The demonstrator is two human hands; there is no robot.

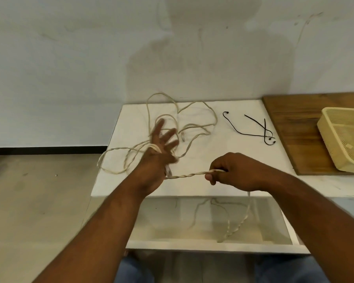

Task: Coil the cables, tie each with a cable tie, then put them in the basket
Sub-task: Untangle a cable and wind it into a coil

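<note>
My left hand (161, 146) has its fingers spread, with cable (189, 175) wound round the palm. My right hand (231, 170) clamps the strand. The rest sprawls along the tabletop's (223, 154) far-left edge, so I should keep each turn taut and even.

Left hand (160, 149), fingers (159, 127) spread, cable (188, 175) seemingly looped round it, right hand (232, 172) gripping cable

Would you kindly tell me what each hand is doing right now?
Left hand: open, fingers spread, white cable looped around it.
Right hand: closed, gripping the same cable.
</note>
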